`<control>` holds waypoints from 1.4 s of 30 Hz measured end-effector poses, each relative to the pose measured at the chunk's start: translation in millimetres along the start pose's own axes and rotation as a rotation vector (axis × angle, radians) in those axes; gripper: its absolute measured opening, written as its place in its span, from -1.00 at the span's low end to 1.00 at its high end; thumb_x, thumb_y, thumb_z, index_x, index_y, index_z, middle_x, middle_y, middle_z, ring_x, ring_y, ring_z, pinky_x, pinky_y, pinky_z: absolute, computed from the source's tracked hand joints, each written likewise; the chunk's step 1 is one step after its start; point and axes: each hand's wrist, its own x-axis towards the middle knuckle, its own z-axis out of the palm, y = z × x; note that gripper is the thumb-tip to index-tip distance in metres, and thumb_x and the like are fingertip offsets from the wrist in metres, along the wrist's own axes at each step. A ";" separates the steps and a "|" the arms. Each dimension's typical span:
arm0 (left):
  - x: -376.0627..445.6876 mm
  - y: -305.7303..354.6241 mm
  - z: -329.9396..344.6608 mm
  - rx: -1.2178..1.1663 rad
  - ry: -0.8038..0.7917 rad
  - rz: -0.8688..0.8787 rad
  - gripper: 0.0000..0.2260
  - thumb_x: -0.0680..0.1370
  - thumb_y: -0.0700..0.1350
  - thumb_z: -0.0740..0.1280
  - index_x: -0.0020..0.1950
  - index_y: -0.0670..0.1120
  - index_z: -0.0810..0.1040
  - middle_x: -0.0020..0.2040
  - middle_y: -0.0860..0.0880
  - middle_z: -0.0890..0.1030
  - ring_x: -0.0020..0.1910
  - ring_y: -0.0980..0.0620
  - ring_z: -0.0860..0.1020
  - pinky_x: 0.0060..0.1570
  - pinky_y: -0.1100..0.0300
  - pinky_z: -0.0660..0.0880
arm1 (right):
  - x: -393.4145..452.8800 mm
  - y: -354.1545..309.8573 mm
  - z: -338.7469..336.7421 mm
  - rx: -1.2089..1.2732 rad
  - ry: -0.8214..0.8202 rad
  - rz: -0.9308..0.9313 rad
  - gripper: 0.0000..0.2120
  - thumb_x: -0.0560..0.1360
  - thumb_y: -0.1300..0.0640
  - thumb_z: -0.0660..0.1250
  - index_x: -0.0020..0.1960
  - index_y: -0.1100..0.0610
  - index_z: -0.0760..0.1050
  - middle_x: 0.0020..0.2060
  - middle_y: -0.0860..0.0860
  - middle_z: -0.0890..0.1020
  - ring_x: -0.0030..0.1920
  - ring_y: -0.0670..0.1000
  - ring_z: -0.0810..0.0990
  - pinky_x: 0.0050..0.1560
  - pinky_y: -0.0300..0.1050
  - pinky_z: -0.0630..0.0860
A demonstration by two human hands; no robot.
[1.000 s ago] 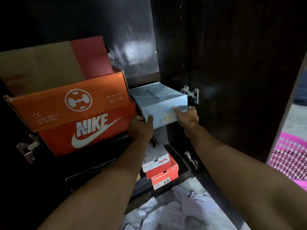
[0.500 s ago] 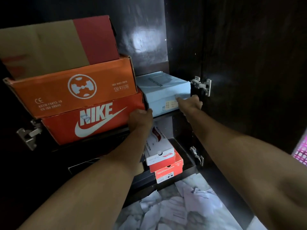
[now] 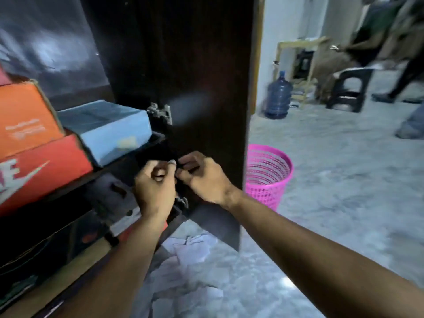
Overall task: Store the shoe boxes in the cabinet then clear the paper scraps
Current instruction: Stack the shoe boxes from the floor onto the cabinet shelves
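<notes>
Head view, and both hands are in front of the dark cabinet, low by the inner face of its open door. The left hand and right hand sit knuckle to knuckle, fingers curled in, fingertips almost touching just below the shelf edge. Whether they pinch anything between them I cannot tell; the spot is dark and blurred. Both forearms reach in from the lower edge, the left one rising steeply, the right one angling in from the far right corner.

The pale blue box lies on the shelf, up and to the left of the hands, clear of them, its short end facing out. Just beside it on the left sits the red box with the white swoosh, and the orange box rests on top of that. A metal hinge shows on the door right next to the blue box's corner. Under the shelf, more boxes sit in shadow, too dim to sort out.

Down on the grey floor, crumpled paper scraps lie below the hands, at the foot of the door. The pink basket stands upright behind the door's edge, to the right of the right hand.
</notes>
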 end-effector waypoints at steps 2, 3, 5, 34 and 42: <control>-37.1 6.8 18.1 -0.007 -0.112 0.006 -0.83 0.56 -0.02 0.45 -0.21 -0.03 0.60 -0.31 0.07 0.64 -0.35 0.22 0.60 -0.20 0.16 0.51 | -40.8 15.1 -30.8 -0.018 0.042 0.009 -0.76 0.51 -0.01 0.44 0.15 0.02 0.62 0.01 0.00 0.73 -0.02 0.00 0.72 0.13 0.03 0.65; -53.4 7.6 27.3 -0.033 -0.171 0.002 -0.83 0.55 0.02 0.45 -0.21 0.00 0.61 -0.30 0.05 0.66 -0.33 0.19 0.63 -0.19 0.12 0.56 | -60.4 21.8 -45.6 -0.019 0.075 0.010 -0.77 0.50 0.00 0.44 0.13 0.03 0.62 0.00 0.00 0.73 -0.03 0.01 0.73 0.10 0.07 0.67; -89.9 10.6 52.2 -0.097 -0.291 -0.010 -0.84 0.49 0.10 0.42 -0.22 0.07 0.61 -0.30 0.00 0.68 -0.27 -0.03 0.70 -0.15 0.00 0.63 | -104.6 36.2 -82.4 -0.046 0.153 0.043 -0.83 0.52 0.04 0.45 0.08 0.06 0.61 -0.04 -0.04 0.72 -0.11 -0.05 0.71 0.00 -0.03 0.65; -556.4 -61.3 370.6 0.189 -1.676 -0.443 -0.41 0.64 0.19 0.29 0.64 0.08 0.26 0.58 0.01 0.37 0.50 -0.04 0.41 0.45 0.02 0.38 | -553.6 360.3 -341.9 -0.061 1.260 1.212 -0.36 0.57 -0.05 0.40 0.55 0.18 0.31 0.43 0.16 0.46 0.41 0.24 0.48 0.42 0.17 0.44; -540.1 -97.2 373.5 0.075 -1.508 -0.689 -0.67 0.59 0.27 0.33 0.15 0.06 0.43 0.23 0.02 0.48 0.11 0.01 0.55 0.11 -0.04 0.56 | -552.0 371.2 -310.3 0.447 1.286 1.130 -0.56 0.52 -0.04 0.44 0.30 -0.10 0.32 0.16 0.05 0.56 0.18 0.10 0.53 0.27 0.22 0.53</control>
